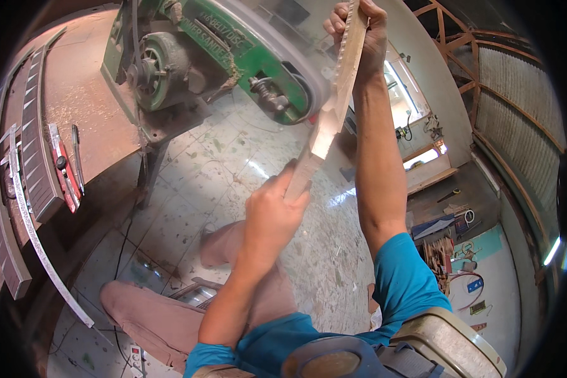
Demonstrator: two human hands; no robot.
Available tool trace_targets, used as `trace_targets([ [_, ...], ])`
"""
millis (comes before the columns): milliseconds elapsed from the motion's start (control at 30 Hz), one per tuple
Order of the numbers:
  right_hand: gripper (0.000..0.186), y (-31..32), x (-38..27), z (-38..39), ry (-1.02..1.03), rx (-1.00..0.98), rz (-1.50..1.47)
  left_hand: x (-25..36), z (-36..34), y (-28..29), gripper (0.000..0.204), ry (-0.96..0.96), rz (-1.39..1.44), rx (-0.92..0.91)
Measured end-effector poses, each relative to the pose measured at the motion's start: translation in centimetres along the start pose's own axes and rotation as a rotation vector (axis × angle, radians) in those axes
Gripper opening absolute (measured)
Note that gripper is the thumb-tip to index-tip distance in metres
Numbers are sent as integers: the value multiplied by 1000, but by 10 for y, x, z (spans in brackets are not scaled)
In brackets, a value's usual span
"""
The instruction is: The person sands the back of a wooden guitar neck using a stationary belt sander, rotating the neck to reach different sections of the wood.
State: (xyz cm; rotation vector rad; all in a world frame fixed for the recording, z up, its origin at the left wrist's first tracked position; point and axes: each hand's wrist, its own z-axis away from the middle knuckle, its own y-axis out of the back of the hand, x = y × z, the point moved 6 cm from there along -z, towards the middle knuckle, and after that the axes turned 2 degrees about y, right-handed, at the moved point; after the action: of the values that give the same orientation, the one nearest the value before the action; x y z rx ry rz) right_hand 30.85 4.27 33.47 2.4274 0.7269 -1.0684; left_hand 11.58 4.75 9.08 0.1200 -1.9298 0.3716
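A long pale piece of wood (325,131) with a row of notches along one edge slants up from the lower middle. My left hand (272,214) wraps round its narrow lower end. Higher up, my right hand (373,38) grips the far part, fingers closed about it. The wood's middle lies at the rounded end of a green belt sander (258,69); whether it touches the grey belt (318,75), I cannot tell. The belt looks smeared, as if running.
At left, a brown workbench (101,107) carries sawdust, long dark strips (38,132) with pale triangles, red-handled cutters (64,170) and a metal ruler (28,220) overhanging the edge. A power strip (136,359) and cable lie on the tiled floor. Tools hang on the right wall (507,277).
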Motion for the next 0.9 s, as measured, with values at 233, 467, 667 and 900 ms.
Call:
trace_targets([
  [233, 51, -1, 10, -5, -5, -62, -237, 11, 14, -3, 57, -19, -191, 69],
  [467, 52, -14, 11, -7, -28, -103, -292, 13, 19, -2, 59, -29, -172, 57],
  [667, 51, -12, 14, -8, -54, -76, -166, 9, 17, -4, 53, -36, -79, 49],
  [900, 45, -12, 18, -6, -86, -26, -23, 5, 14, 0, 41, -22, 74, 7],
])
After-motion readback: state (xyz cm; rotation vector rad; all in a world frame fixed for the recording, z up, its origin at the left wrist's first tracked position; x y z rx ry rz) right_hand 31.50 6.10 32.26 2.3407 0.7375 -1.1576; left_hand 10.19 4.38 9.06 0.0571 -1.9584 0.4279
